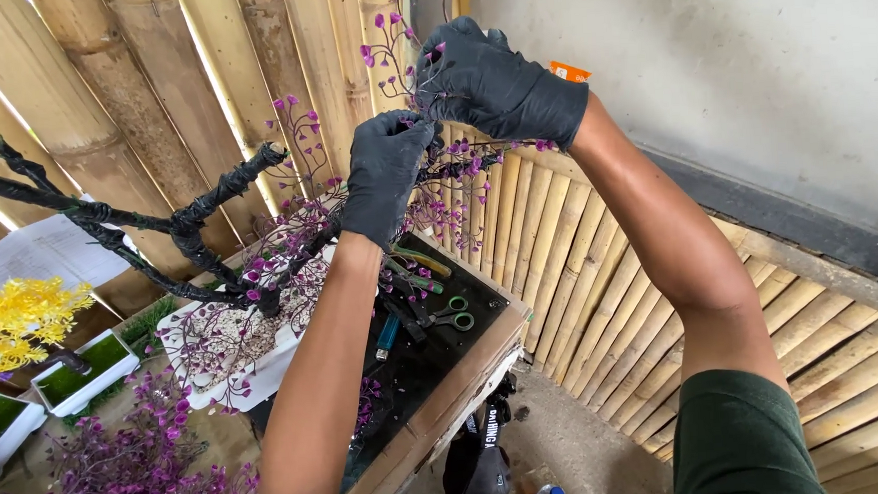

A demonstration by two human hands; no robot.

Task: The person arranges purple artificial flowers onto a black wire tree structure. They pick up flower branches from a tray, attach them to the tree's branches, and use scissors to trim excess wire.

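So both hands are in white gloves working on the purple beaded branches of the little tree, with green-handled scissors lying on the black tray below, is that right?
Not quite: the gloves are black, not white. The head view shows the left hand and right hand in black gloves on the purple beaded branches, with the green-handled scissors on the black tray below.

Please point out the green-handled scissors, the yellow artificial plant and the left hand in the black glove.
Green-handled scissors [452, 316], head view, on the finger loops.
Yellow artificial plant [8, 325], head view, on its foliage.
Left hand in black glove [385, 175], head view, on its back.

The artificial tree [208, 224] with black-wrapped branches is standing upright in a white pot [230, 363]; thin purple-leaf sprigs [399, 54] are rising at its top.
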